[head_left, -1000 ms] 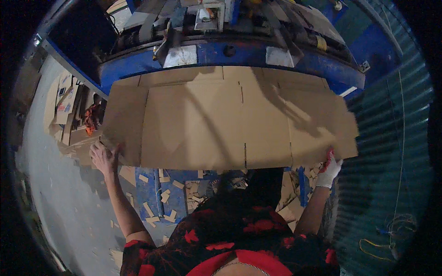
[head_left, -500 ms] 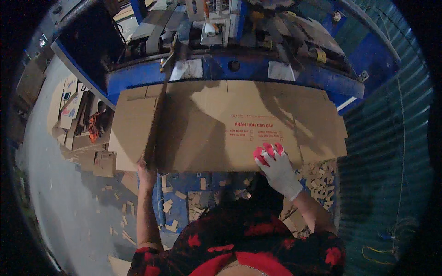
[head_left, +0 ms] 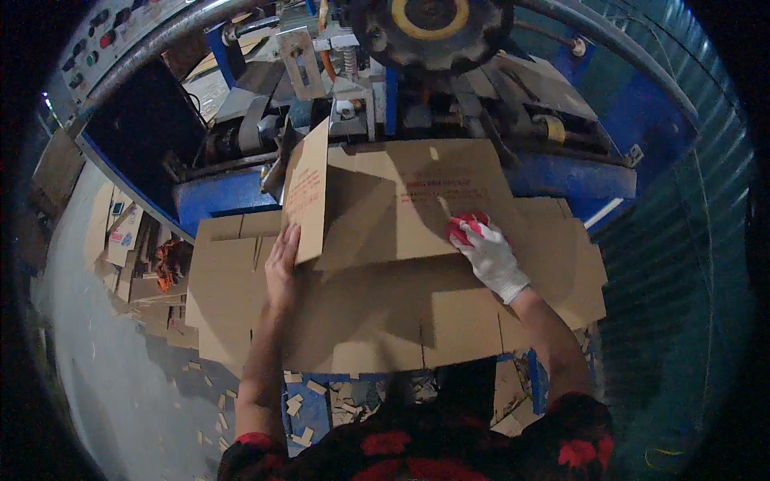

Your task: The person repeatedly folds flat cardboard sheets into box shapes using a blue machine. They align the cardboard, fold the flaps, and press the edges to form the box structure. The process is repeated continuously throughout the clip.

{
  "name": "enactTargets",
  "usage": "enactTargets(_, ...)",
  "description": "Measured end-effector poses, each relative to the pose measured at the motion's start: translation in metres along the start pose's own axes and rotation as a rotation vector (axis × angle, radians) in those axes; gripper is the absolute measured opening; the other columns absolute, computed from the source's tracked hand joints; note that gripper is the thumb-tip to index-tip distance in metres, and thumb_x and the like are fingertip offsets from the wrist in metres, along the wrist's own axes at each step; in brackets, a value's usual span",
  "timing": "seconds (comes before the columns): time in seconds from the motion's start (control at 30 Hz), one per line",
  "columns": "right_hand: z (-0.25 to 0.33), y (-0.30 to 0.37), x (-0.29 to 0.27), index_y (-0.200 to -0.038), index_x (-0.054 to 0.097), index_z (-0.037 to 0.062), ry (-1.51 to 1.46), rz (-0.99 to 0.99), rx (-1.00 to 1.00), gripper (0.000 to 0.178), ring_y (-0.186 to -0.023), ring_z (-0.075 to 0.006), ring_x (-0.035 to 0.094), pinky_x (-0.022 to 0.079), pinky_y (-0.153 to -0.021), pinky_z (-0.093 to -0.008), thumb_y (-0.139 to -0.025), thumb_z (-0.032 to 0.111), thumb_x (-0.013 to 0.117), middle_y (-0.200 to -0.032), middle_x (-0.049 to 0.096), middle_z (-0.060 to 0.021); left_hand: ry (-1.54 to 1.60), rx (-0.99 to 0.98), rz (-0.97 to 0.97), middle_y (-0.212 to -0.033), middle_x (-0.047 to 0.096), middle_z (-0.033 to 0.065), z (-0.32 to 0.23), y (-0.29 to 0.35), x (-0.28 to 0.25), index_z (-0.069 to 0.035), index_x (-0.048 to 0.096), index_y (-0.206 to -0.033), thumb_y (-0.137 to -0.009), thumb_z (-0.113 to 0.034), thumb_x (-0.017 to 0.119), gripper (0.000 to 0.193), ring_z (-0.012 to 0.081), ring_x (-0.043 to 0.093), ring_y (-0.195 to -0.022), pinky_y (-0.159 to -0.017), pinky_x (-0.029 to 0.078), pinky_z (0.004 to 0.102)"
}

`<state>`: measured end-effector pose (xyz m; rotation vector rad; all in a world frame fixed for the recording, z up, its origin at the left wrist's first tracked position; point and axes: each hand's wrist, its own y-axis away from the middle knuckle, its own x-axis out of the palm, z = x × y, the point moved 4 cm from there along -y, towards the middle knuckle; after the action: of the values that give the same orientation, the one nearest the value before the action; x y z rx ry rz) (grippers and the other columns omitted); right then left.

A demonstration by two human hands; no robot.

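A brown cardboard sheet (head_left: pixel 377 232) with red print lies partly fed under the front of a blue machine (head_left: pixel 545 178). Its left panel (head_left: pixel 309 192) is folded upright, with red print on the face toward the left. My bare left hand (head_left: pixel 282 260) grips the lower left edge of that raised panel; the thumb is hidden. On the sheet's right part rests my right hand (head_left: pixel 488 256), in a white glove with red-coated fingers. Those fingers are bent and spread on the surface, holding nothing visible. Beneath the printed sheet lie wider plain cardboard sheets (head_left: pixel 361 321).
A dark wheel with a yellow ring (head_left: pixel 429 18) and metal rollers and brackets stand beyond the sheet. A control panel (head_left: pixel 104 40) is at far left. Cardboard stacks (head_left: pixel 148 280) and scraps (head_left: pixel 220 417) lie on the floor. A corrugated wall (head_left: pixel 666 264) stands at right.
The printed sheet has moved away from me, toward the machine, baring the cardboard beneath. Its left panel now leans rightward. Both hands have moved forward with it.
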<state>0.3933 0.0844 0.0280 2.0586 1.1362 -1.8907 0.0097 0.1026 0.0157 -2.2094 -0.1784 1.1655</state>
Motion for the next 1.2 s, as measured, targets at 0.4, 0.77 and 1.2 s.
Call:
enactTargets(0.4,-0.121,-0.150,0.054,-0.133,0.049,0.0145,0.065,-0.066,0.440,0.050,-0.120,-0.0322,0.050,0.039,-0.098,-0.0498,-0.083,0.012,0.053,-0.126,0.055,-0.0120,-0.164,-0.011,0.166,-0.134,0.045,0.0265,0.046,-0.188,0.092,0.003,0.039,-0.135,-0.081,0.005,0.044,0.054,0.0421,0.045,-0.122,-0.103,0.038,0.0424)
enactTargets(0.77,-0.037,0.239,-0.083,-0.144,0.027,0.0049,0.320,0.197,1.578,0.107,-0.139,-0.0317,0.026,0.027,-0.109,-0.0492,-0.063,0.052,0.079,-0.147,0.032,-0.0163,-0.429,-0.898,0.334,-0.124,0.054,0.0288,0.181,0.178,-0.158,0.005,0.049,-0.129,-0.082,-0.054,0.064,0.077,0.0399,0.052,-0.116,-0.096,0.042,0.0452)
enactTargets(1.2,-0.019,0.311,-0.082,-0.128,0.047,-0.0041,-0.596,-1.134,1.375,0.050,-0.110,-0.0216,0.055,0.050,-0.087,-0.0311,-0.081,-0.005,0.063,-0.130,0.047,-0.0145,-0.702,-0.726,0.229,-0.121,0.050,0.0283,0.142,0.189,-0.186,0.003,0.050,-0.126,-0.078,-0.053,0.068,0.075,0.0454,0.050,-0.109,-0.094,0.040,0.0484)
